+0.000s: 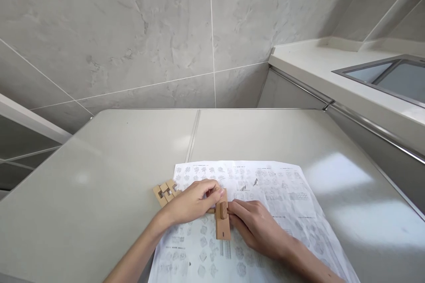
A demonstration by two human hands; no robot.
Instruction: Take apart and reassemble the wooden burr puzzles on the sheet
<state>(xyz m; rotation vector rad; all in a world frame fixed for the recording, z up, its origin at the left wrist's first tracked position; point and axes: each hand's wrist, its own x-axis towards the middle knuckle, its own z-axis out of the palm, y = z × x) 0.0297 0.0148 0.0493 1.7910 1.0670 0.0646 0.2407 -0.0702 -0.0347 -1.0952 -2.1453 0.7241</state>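
Observation:
A flat wooden puzzle piece (223, 228) with a raised rounded bar across its face is held above the printed sheet (292, 203). My left hand (194, 201) is closed on its upper end, thumb against the top edge. From the right, my right hand (257, 225) pinches at the piece's side, where a thin wooden part (229, 213) shows at the fingertips. Another bit of a wooden stick (210, 211) sticks out on the left, below my left hand. Several notched wooden pieces (165, 191) lie together beside my left wrist, partly covered by it.
The sheet, covered in small puzzle diagrams, lies on a pale table (133, 154) with a seam (193, 135). Behind it rises a grey tiled wall (149, 31). At the right stands a white counter (308, 62) with a sink (395, 77).

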